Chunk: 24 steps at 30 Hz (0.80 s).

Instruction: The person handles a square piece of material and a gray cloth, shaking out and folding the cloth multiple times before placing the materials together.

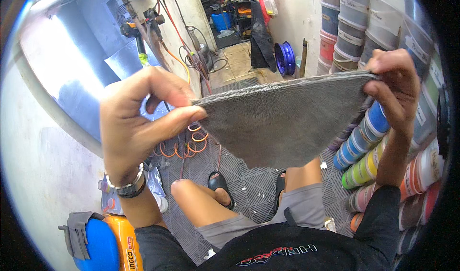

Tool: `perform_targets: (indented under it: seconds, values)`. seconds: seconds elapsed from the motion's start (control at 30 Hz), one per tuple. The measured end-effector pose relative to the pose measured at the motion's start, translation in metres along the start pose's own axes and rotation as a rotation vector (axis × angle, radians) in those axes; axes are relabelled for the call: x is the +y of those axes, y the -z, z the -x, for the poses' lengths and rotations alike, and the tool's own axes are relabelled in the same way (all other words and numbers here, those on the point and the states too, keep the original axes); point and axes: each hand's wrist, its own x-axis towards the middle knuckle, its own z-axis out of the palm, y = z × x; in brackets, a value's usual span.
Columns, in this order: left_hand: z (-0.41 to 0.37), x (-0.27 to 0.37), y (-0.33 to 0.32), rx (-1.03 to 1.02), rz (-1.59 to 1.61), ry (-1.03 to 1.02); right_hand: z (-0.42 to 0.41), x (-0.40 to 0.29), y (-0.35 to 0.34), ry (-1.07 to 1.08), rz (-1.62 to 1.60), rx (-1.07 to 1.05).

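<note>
A grey fabric piece (284,123), seemingly a folded cloth, is stretched between my two hands at chest height or above. My left hand (147,116) pinches its left corner between thumb and finger. The upper right corner is pinched by my right hand (391,84), which sits a little higher, so the top edge slopes up to the right. That edge looks frayed and layered, and the cloth narrows towards its lower end. A watch (129,188) is on my left wrist.
Stacked plastic tubs (350,37) with written labels line the right wall. Orange coiled hose (176,150) lies on the patterned floor mat (248,192). A yellow container (120,238) and a blue object (97,244) with grey cloth stand lower left. A purple wheel rim (285,58) leans by the wall.
</note>
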Motion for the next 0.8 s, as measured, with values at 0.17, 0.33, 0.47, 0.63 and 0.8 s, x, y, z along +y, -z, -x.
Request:
perform_targets:
  seconds: [0.17, 0.33, 0.47, 0.63, 0.8]
  values:
    - [-0.014, 0.018, 0.008, 0.037, 0.154, 0.032, -0.003, -0.039, 0.027, -0.08, 0.374, 0.006]
    - [-0.051, -0.035, -0.037, -0.248, 0.058, 0.253, 0.0, 0.019, 0.014, -0.323, 0.223, -0.051]
    - [-0.036, -0.142, -0.102, -0.548, 0.053, 0.565, 0.045, 0.132, -0.057, -0.681, 0.001, -0.195]
    - [0.04, -0.243, -0.201, -0.454, 0.364, 0.839, 0.128, 0.206, -0.127, -1.043, -0.389, -0.073]
    - [0.072, -0.178, -0.196, -0.35, 0.069, 0.58, 0.169, 0.152, -0.122, -0.957, -0.373, 0.018]
